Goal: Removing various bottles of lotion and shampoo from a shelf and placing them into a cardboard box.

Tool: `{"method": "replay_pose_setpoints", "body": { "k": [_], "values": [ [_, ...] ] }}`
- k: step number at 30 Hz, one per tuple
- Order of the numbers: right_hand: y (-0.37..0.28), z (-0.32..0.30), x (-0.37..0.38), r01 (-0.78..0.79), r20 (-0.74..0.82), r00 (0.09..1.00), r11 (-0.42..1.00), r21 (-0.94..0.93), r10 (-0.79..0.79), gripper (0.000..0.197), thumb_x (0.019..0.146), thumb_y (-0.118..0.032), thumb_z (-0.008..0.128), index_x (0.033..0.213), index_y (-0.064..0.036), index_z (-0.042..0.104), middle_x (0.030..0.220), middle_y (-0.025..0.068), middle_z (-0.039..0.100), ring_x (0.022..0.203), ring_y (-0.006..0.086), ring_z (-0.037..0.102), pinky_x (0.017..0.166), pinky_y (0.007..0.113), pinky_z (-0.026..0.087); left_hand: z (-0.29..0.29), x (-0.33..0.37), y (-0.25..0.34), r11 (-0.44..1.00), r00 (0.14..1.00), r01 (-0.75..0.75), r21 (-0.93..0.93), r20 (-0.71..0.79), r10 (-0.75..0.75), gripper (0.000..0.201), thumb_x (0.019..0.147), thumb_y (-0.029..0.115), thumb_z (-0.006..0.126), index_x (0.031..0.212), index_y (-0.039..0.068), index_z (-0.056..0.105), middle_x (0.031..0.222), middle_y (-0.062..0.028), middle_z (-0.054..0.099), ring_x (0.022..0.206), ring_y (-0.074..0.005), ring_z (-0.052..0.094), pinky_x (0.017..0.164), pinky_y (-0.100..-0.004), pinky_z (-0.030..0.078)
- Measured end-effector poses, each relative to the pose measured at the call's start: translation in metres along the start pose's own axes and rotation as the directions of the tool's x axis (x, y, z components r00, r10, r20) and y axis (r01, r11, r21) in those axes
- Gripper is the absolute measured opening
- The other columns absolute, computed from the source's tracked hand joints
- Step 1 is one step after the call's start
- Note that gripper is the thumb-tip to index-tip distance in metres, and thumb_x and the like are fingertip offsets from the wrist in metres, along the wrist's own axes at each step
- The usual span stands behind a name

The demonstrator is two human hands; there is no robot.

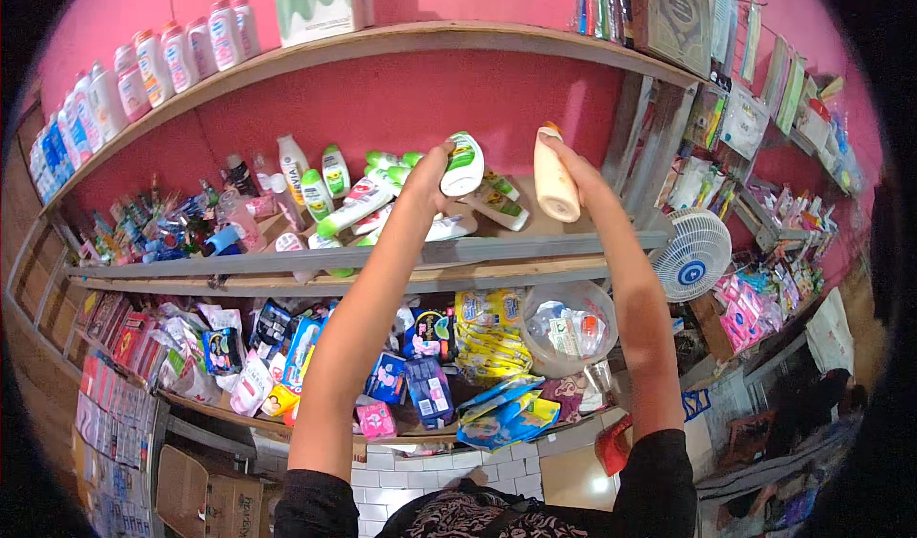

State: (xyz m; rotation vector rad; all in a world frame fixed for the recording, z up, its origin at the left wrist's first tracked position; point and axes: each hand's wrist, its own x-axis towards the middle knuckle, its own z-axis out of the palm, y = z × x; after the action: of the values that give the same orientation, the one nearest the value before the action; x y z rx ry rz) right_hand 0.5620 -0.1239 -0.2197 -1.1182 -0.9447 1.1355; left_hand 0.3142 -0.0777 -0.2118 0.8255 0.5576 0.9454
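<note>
Over the middle shelf, my left hand [432, 169] is closed round a white bottle with a green label [464, 164]. My right hand [581, 168], further right, grips a cream-coloured lotion bottle with an orange cap [557, 187]; its cap points up and away from me. Beneath and left of my left hand lies a heap of white bottles with green caps [368, 201], several tipped on their sides. Some bottles behind them stand upright, such as a white bottle with a green cap [335, 171]. My left hand hides part of the heap.
A grey wooden rail [535, 246] runs along the shelf front. Above, an upper shelf [420, 34] carries a row of powder bottles [181, 56]. Below are packets and a clear round tub [602, 301]. A white fan [692, 254] stands right of my right forearm.
</note>
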Motion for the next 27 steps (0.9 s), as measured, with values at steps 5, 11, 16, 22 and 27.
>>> {"method": "replay_pose_setpoints", "body": {
  "k": [5,11,16,22,27],
  "values": [
    [0.003,0.087,-0.015,-0.033,0.125,0.991,0.999,-0.027,0.037,0.052,0.075,-0.046,0.071,0.097,-0.0004,0.057,0.075,0.0088,0.063,0.059,0.0196,0.063,0.052,0.033,0.053,-0.046,-0.042,0.021,0.984,0.988,-0.153,0.091,-0.001,0.154,0.029,0.094,0.027,0.046,0.102,0.001,0.056,0.085,-0.0106,0.066,0.068,-0.0205,0.066,0.057,-0.035,0.056],
    [0.008,0.236,-0.073,-0.032,0.326,0.943,0.991,-0.131,0.073,0.052,0.076,-0.05,0.067,0.097,-0.0038,0.057,0.071,0.0067,0.061,0.053,0.0169,0.061,0.047,0.031,0.051,-0.107,-0.16,0.065,0.948,0.942,-0.307,0.083,-0.118,0.315,0.031,0.088,0.026,0.056,0.102,-0.003,0.058,0.087,-0.0134,0.065,0.07,-0.0228,0.065,0.06,-0.0375,0.053],
    [0.04,0.362,-0.113,0.027,0.535,0.842,0.984,-0.174,0.072,0.052,0.076,-0.049,0.067,0.096,-0.0026,0.057,0.073,0.0065,0.062,0.055,0.0158,0.062,0.049,0.031,0.053,-0.189,-0.286,0.095,0.926,0.874,-0.338,0.171,-0.308,0.376,0.031,0.088,0.031,0.056,0.099,0.003,0.062,0.081,-0.0087,0.067,0.066,-0.0198,0.066,0.056,-0.0336,0.051],
    [0.088,0.496,-0.201,0.019,0.721,0.674,0.972,-0.235,0.161,0.051,0.076,-0.049,0.068,0.094,-0.0026,0.057,0.074,0.007,0.062,0.057,0.0152,0.062,0.051,0.031,0.052,-0.296,-0.457,0.092,0.891,0.732,-0.406,0.203,-0.511,0.45,0.031,0.089,0.034,0.055,0.094,0.004,0.062,0.077,-0.0068,0.067,0.056,-0.0157,0.063,0.046,-0.0262,0.05],
    [0.162,0.596,-0.252,0.01,0.818,0.536,0.968,-0.252,0.208,0.052,0.075,-0.049,0.068,0.095,-0.0013,0.058,0.075,0.0078,0.063,0.059,0.0158,0.063,0.053,0.031,0.053,-0.368,-0.573,0.061,0.852,0.579,-0.505,0.138,-0.678,0.453,0.033,0.09,0.032,0.054,0.099,0.001,0.059,0.079,-0.0089,0.066,0.061,-0.0168,0.064,0.053,-0.027,0.052]
  ]
}}
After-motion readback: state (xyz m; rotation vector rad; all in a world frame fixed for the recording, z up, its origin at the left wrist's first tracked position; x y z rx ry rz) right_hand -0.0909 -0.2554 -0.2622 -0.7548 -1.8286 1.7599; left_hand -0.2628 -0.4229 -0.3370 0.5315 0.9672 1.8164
